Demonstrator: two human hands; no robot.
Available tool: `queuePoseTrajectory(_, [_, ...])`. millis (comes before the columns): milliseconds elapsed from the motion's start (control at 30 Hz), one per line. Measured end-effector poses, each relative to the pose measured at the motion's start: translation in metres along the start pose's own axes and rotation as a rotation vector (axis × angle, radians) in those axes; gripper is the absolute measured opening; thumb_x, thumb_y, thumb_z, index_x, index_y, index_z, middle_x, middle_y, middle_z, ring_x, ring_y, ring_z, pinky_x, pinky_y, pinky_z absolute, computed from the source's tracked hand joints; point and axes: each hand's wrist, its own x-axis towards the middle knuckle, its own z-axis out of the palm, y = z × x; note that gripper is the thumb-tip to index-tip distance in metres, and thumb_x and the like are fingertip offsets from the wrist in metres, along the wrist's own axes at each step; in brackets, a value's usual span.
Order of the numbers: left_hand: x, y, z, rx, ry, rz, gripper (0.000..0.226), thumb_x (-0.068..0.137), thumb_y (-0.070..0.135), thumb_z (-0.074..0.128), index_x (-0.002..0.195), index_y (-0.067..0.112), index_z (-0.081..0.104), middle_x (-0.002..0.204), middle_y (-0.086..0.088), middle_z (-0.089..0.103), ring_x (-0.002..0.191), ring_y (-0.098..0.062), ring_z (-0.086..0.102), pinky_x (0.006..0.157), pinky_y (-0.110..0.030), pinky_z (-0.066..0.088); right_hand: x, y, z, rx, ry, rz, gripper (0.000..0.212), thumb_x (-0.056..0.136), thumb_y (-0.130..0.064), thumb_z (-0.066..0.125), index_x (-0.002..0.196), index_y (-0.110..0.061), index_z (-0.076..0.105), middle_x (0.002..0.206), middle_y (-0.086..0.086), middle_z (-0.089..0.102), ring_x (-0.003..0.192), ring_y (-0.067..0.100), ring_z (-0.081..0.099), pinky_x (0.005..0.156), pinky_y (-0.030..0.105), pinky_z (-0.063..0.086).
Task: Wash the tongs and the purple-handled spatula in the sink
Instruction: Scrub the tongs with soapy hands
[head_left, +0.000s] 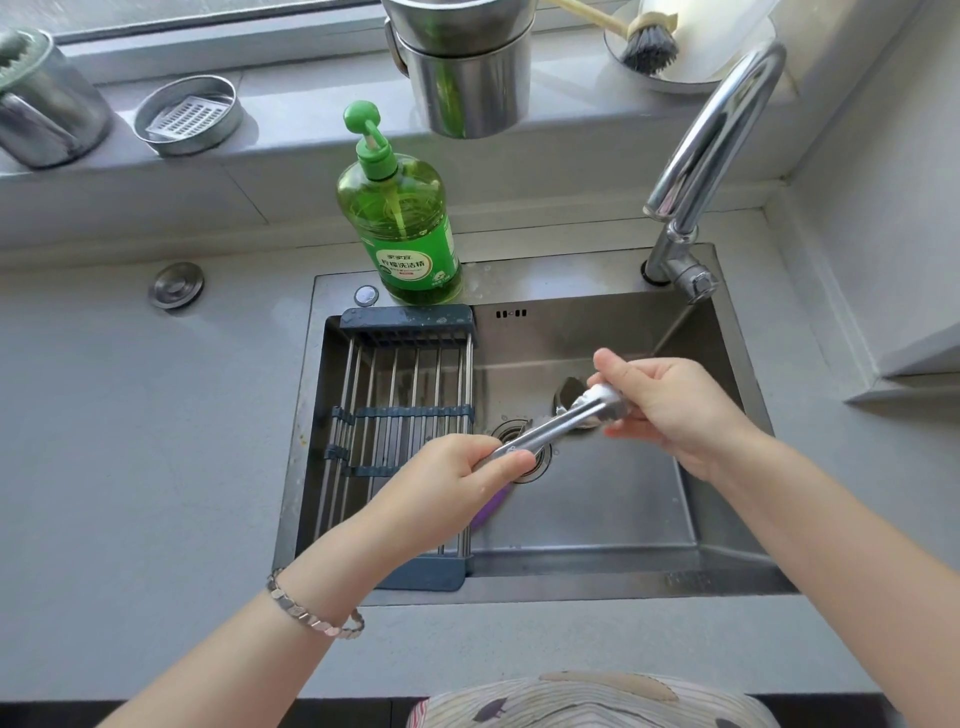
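Steel tongs (550, 428) are held slantwise over the steel sink (597, 519), above the drain. My left hand (457, 483) grips their handle end. My right hand (670, 402) curls round their jaw end, fingers and thumb pinching the metal. A purple handle of the spatula (491, 506) shows just below my left hand, lying on the sink floor; its blade end (569, 389) appears behind the tongs, partly hidden.
A wire drying rack (400, 415) spans the sink's left side. A green dish soap bottle (400, 218) stands on the back rim. The faucet (701, 156) arches at the back right. On the window ledge stand steel cups (467, 67) and a brush (649, 41).
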Motion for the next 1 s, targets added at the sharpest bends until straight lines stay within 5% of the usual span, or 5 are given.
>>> queuePoseTrajectory(267, [-0.003, -0.007, 0.003, 0.032, 0.035, -0.001, 0.051, 0.089, 0.048, 0.049, 0.072, 0.000, 0.052, 0.058, -0.003, 0.036, 0.048, -0.012, 0.030, 0.054, -0.027, 0.028, 0.005, 0.009, -0.001, -0.210, 0.070, -0.093, 0.034, 0.089, -0.028, 0.060, 0.063, -0.007, 0.067, 0.051, -0.003, 0.062, 0.049, 0.011, 0.058, 0.057, 0.022, 0.053])
queuePoseTrajectory(400, [-0.001, -0.003, 0.001, -0.007, 0.036, 0.003, 0.043, 0.089, 0.048, 0.049, 0.070, 0.010, 0.055, 0.053, 0.002, 0.036, 0.044, -0.008, 0.031, 0.051, -0.026, 0.028, -0.004, 0.017, 0.001, -0.656, 0.290, -0.588, 0.053, 0.098, -0.042, 0.030, 0.125, -0.005, 0.057, 0.122, -0.006, 0.055, 0.117, 0.005, 0.048, 0.099, 0.006, 0.028])
queuePoseTrajectory(500, [0.001, 0.001, 0.001, -0.045, 0.042, 0.026, 0.041, 0.090, 0.044, 0.051, 0.070, 0.009, 0.054, 0.053, 0.002, 0.034, 0.042, -0.006, 0.028, 0.048, -0.026, 0.024, -0.016, 0.042, 0.015, -1.215, 0.047, -0.911, 0.081, 0.092, -0.062, 0.013, 0.139, 0.000, 0.036, 0.146, 0.006, 0.033, 0.138, 0.018, 0.019, 0.114, 0.032, 0.006])
queuePoseTrajectory(833, [-0.003, -0.006, 0.001, -0.079, 0.089, 0.025, 0.043, 0.091, 0.042, 0.052, 0.063, 0.010, 0.048, 0.053, 0.001, 0.034, 0.046, -0.013, 0.028, 0.052, -0.029, 0.026, -0.015, 0.050, 0.010, -1.336, -0.098, -1.079, 0.078, 0.092, -0.061, 0.022, 0.136, 0.002, 0.033, 0.144, 0.018, 0.039, 0.137, 0.025, 0.025, 0.115, 0.036, 0.013])
queuePoseTrajectory(1000, [-0.005, -0.009, -0.003, 0.617, 0.366, 0.294, 0.046, 0.090, 0.043, 0.039, 0.061, 0.010, 0.055, 0.054, 0.000, 0.051, 0.056, -0.021, 0.049, 0.047, -0.032, 0.046, 0.002, 0.045, -0.011, -1.208, 0.039, -1.008, 0.050, 0.098, -0.038, 0.034, 0.109, 0.000, 0.065, 0.107, 0.012, 0.070, 0.104, 0.026, 0.064, 0.104, 0.037, 0.037])
